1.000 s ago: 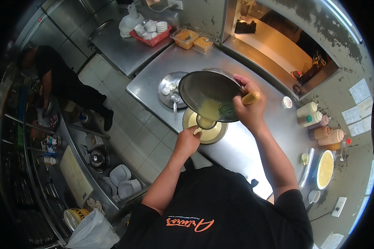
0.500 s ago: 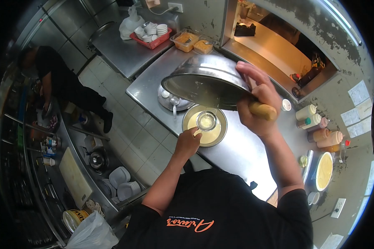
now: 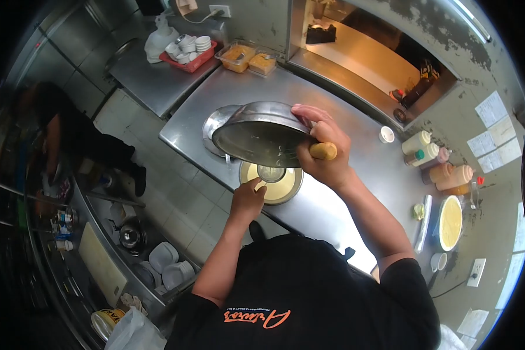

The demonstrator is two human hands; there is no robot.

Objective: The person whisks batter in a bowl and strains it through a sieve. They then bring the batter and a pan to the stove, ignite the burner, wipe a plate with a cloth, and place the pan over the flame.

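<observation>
My right hand (image 3: 326,149) grips a metal bowl (image 3: 262,131) by its rim together with the wooden handle (image 3: 323,151) of a whisk. The bowl is tilted on its side, its opening towards me, above a small strainer (image 3: 272,173). My left hand (image 3: 248,198) pinches the strainer's handle. Under the strainer, a second metal bowl (image 3: 298,185) holds pale yellow liquid (image 3: 283,189). Behind the tilted bowl, a round metal plate (image 3: 212,129) is partly hidden. The whisk's wires are out of sight.
A red basket of white cups (image 3: 188,58) and two tubs of orange food (image 3: 237,55) stand at the back. Sauce bottles (image 3: 429,153), a foil-like roll (image 3: 424,224) and a yellow-filled container (image 3: 451,223) line the right. Another person (image 3: 70,119) stands at the left counter.
The upper bowl first tipped up steeply with its liquid no longer pooled inside, then came lower over the strainer. The whole view has shifted, moving the scene left.
</observation>
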